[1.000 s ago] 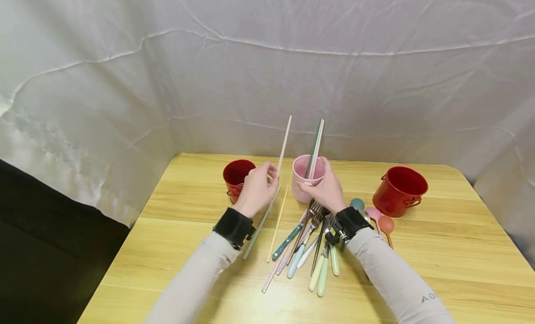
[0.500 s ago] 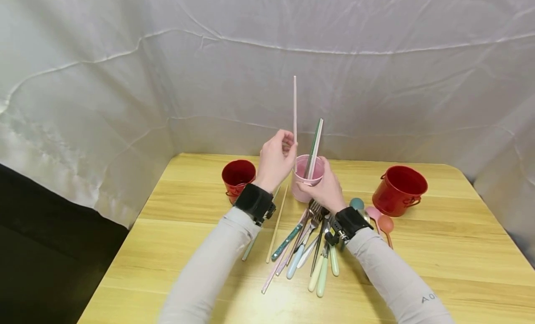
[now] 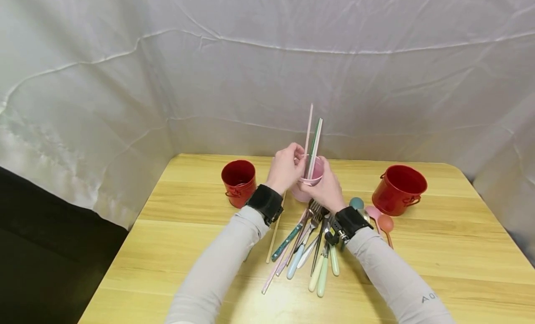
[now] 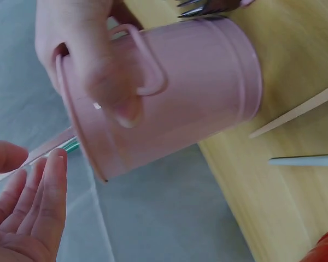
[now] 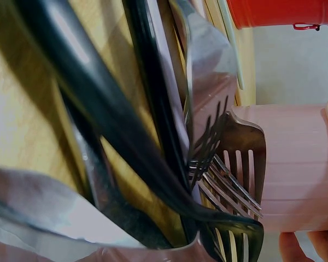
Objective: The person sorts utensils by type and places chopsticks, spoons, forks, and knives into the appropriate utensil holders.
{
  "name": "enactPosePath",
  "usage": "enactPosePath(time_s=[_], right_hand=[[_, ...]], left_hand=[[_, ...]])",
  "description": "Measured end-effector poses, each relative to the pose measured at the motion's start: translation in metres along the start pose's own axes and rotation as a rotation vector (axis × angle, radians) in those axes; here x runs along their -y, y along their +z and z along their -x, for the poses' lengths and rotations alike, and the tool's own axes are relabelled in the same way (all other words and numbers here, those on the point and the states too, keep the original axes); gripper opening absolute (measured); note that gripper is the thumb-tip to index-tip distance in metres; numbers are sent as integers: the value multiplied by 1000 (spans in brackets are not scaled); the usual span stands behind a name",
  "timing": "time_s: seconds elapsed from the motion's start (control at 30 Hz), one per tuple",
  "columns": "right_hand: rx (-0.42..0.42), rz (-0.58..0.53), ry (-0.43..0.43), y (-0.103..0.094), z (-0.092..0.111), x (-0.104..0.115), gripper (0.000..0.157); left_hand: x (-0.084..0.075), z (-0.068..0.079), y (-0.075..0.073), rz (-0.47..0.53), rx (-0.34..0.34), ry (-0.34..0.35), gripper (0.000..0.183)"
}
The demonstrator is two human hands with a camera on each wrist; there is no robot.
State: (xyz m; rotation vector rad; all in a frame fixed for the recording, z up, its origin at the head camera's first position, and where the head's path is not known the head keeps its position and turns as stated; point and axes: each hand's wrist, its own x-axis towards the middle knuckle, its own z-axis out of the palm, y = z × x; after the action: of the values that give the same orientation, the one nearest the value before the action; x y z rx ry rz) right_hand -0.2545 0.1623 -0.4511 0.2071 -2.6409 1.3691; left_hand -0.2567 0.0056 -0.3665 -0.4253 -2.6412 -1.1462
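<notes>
A pink bucket (image 4: 197, 82) stands on the table with several chopsticks leaning in it, including a green one (image 3: 313, 143) and a pale pink one (image 3: 309, 126). My right hand (image 3: 327, 189) grips the bucket by its rim, thumb over the outer wall beside the wire handle. At the mouth of the bucket is my left hand (image 3: 287, 167), close to the pale pink chopstick. In the left wrist view its fingers (image 4: 50, 188) are extended and spread from the thumb, with the chopsticks passing behind the gap. Forks (image 5: 243, 153) lie right against the bucket's base.
A heap of cutlery with knives (image 3: 322, 277) and a blue-handled fork (image 3: 296, 263) lies in front. A beige chopstick (image 3: 273, 238) and a pinkish one (image 3: 269, 280) lie left of it, spoons (image 3: 386, 223) right. Red buckets stand left (image 3: 240, 196) and right (image 3: 393, 201).
My left hand has carried the pale pink chopstick rightward and up from the table, then lowered it into the pink bucket beside the others. My right hand has kept its grip on the bucket.
</notes>
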Motion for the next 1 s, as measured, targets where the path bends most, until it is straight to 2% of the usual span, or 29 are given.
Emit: enactPosePath(time_s=[0.1, 0.27, 0.53, 0.63, 0.77, 0.9, 1.0], right_hand=[[-2, 3, -3, 1, 0, -1, 106], [-9, -10, -17, 2, -1, -2, 105], [-17, -12, -35, 2, -1, -2, 104], [-17, -16, -31, 2, 0, -2, 103], [-8, -33, -21, 1, 1, 0, 103], [-1, -36, -23, 0, 1, 0, 102], [3, -35, -21, 1, 0, 0, 101]], left_hand=[[4, 3, 2, 2, 23, -9, 18], [11, 11, 0, 2, 19, 13, 18], [24, 36, -12, -33, 35, 27, 15], [27, 48, -19, -64, 72, 14, 13], [35, 63, -28, -126, 157, -15, 12], [46, 80, -34, -160, 241, -70, 13], [55, 91, -36, -189, 277, -99, 15]])
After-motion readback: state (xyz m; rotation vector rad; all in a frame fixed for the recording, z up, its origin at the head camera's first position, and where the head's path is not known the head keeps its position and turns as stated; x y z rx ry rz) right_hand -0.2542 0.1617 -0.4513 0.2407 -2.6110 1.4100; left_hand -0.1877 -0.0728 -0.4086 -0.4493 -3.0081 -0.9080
